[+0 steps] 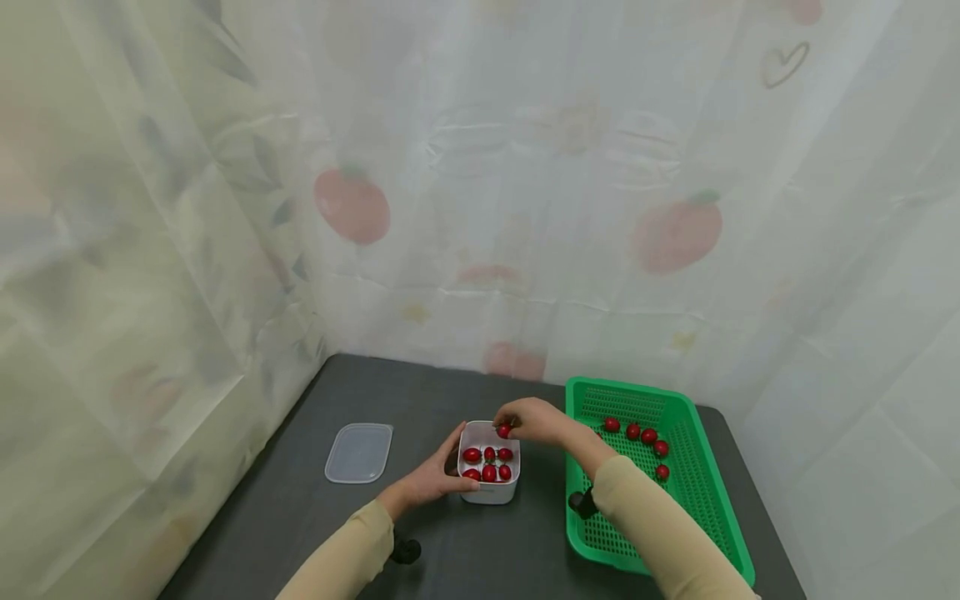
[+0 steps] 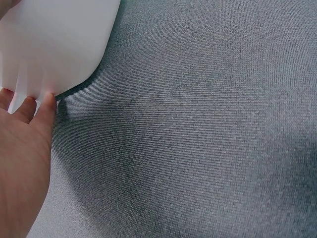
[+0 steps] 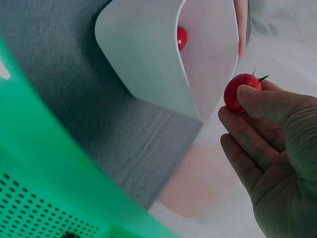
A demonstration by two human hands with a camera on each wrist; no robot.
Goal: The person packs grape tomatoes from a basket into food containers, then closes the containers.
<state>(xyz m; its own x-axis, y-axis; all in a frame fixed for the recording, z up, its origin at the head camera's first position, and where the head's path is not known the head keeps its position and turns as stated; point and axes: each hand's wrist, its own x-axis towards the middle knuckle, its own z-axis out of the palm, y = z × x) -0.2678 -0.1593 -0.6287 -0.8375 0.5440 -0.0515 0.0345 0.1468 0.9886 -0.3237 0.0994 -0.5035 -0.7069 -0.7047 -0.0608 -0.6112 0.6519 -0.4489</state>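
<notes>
My right hand [image 1: 531, 419] pinches a cherry tomato [image 3: 241, 92] with a green stem between thumb and fingers. It is over the far right corner of a white plastic container [image 1: 489, 493]. Inside that container lie several red cherry tomatoes [image 1: 489, 472]. My left hand [image 1: 429, 482] grips the container from its left side, thumb along the near edge and fingers at the far left. In the left wrist view, fingertips [image 2: 48, 100] touch the container's smooth white wall.
To the right stands a green perforated basket [image 1: 708, 467] with several more cherry tomatoes [image 1: 648, 436], partly hidden by the right arm. A translucent lid [image 1: 359, 452] lies on the dark table [image 1: 300, 508] at left. A printed curtain [image 1: 487, 208] hangs behind the table.
</notes>
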